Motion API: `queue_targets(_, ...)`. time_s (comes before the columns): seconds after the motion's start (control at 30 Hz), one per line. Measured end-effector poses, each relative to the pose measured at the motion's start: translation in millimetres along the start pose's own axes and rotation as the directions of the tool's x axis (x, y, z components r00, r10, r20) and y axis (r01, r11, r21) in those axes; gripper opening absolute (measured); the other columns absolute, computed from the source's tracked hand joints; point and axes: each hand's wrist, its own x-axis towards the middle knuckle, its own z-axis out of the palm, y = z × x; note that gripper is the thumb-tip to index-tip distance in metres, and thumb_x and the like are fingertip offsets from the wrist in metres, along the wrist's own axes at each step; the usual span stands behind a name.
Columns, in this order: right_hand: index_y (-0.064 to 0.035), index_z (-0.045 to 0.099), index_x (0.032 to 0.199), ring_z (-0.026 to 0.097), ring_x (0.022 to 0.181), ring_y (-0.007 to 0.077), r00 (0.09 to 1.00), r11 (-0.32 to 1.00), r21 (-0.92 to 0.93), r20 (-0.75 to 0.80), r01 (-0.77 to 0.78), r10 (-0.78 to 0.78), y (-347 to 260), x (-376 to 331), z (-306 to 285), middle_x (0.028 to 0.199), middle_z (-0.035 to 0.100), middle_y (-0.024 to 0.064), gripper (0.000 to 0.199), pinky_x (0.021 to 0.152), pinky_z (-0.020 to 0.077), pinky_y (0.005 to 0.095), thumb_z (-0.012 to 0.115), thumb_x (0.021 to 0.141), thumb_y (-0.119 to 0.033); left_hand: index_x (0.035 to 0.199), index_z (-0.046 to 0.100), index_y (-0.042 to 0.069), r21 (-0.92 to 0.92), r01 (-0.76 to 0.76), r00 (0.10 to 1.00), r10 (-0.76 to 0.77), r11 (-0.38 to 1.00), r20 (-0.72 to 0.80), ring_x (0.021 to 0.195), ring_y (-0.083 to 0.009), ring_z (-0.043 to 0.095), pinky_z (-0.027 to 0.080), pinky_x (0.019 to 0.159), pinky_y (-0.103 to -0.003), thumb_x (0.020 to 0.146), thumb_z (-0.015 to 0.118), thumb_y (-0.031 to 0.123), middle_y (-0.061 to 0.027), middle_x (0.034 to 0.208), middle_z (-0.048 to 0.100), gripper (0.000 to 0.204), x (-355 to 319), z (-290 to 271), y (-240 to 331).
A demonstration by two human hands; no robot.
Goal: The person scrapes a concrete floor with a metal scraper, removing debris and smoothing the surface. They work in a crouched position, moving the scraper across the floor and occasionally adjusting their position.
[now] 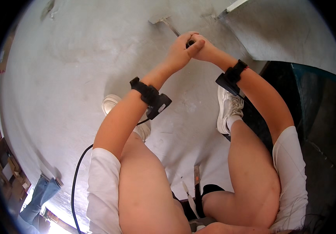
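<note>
Both my hands are closed together, one against the other, around the handle of a scraper [168,25] in front of me. Its flat, dull metal blade rests against the grey surface, and a thin shaft runs from there into my grip. My left hand [180,50] wraps the handle, thumb across its end. My right hand [204,47] presses in from the other side, with most of its fingers hidden. Only the dark round end of the handle shows between them.
My white shoes [228,109] stand on the smooth grey surface [74,85]. Between my legs are a flat metal bar [197,175] and a white-handled tool [190,199]. A raised grey panel [285,31] is at upper right. Blue jeans [39,199] and a black cable [73,187] are at left.
</note>
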Motion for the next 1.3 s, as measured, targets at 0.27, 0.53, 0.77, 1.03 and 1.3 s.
queue_targets(0.27, -0.0057, 0.061, 0.108, 0.058, 0.102, 0.0367, 0.969, 0.985, 0.076, 0.205, -0.154, 0.135, -39.4, -131.0, 42.6, 0.109, 0.062, 0.0168, 0.038, 0.087, 0.0473, 0.0398, 0.070, 0.074, -0.021, 0.119, 0.053, -0.002, 0.355, -0.139, 0.978, 0.073, 0.924, 0.193, 0.105, -0.0369, 0.056, 0.044, 0.092, -0.042, 0.082, 0.067, 0.043, -0.0221, 0.115, 0.058, 0.060, -108.2, 39.0, 0.7)
queue_targets(0.53, -0.0046, 0.064, 0.099, 0.061, 0.095, 0.0381, 0.993, 0.995, -0.092, 0.112, 0.038, -0.028, -0.6, -51.3, 23.8, 0.100, 0.066, 0.0190, 0.031, 0.078, 0.0501, 0.0399, 0.067, 0.074, -0.023, 0.125, 0.048, -0.005, 0.371, -0.054, 0.993, 0.009, 0.927, 0.122, 0.114, -0.0369, 0.053, 0.042, 0.096, -0.041, 0.084, 0.059, 0.055, -0.0242, 0.120, 0.056, 0.073, -51.2, 11.3, -5.3)
queue_targets(0.77, -0.0056, 0.065, 0.097, 0.063, 0.089, 0.0389, 0.981, 0.989, -0.110, 0.155, -0.102, 0.118, -39.4, 6.2, 12.4, 0.093, 0.066, 0.0199, 0.029, 0.072, 0.0513, 0.0402, 0.064, 0.075, -0.024, 0.110, 0.055, -0.002, 0.374, 0.035, 0.987, -0.092, 0.927, 0.135, 0.097, -0.0392, 0.061, 0.048, 0.084, -0.041, 0.084, 0.059, 0.055, -0.0249, 0.102, 0.063, 0.063, -19.7, -35.5, 19.4)
queue_targets(1.03, -0.0018, 0.061, 0.093, 0.061, 0.084, 0.0388, 0.960, 0.990, 0.018, 0.250, -0.138, 0.129, -91.2, -123.5, 26.6, 0.092, 0.064, 0.0194, 0.023, 0.070, 0.0492, 0.0403, 0.063, 0.075, -0.015, 0.118, 0.048, -0.006, 0.461, -0.069, 0.827, -0.208, 0.885, 0.522, 0.099, -0.0414, 0.058, 0.047, 0.085, -0.043, 0.085, 0.060, 0.051, -0.0250, 0.105, 0.060, 0.066, -102.6, 12.9, 53.9)
queue_targets(1.3, -0.0006, 0.059, 0.087, 0.060, 0.078, 0.0393, 0.912, 0.905, -0.172, 0.071, -0.389, 0.405, -111.5, -117.4, -1.9, 0.082, 0.063, 0.0205, 0.013, 0.064, 0.0479, 0.0415, 0.058, 0.077, -0.009, 0.126, 0.046, -0.003, 0.212, -0.019, 0.874, -0.087, 0.977, 0.478, 0.108, -0.0368, 0.056, 0.046, 0.090, -0.040, 0.089, 0.058, 0.048, -0.0231, 0.118, 0.056, 0.065, -80.9, 18.7, 67.6)
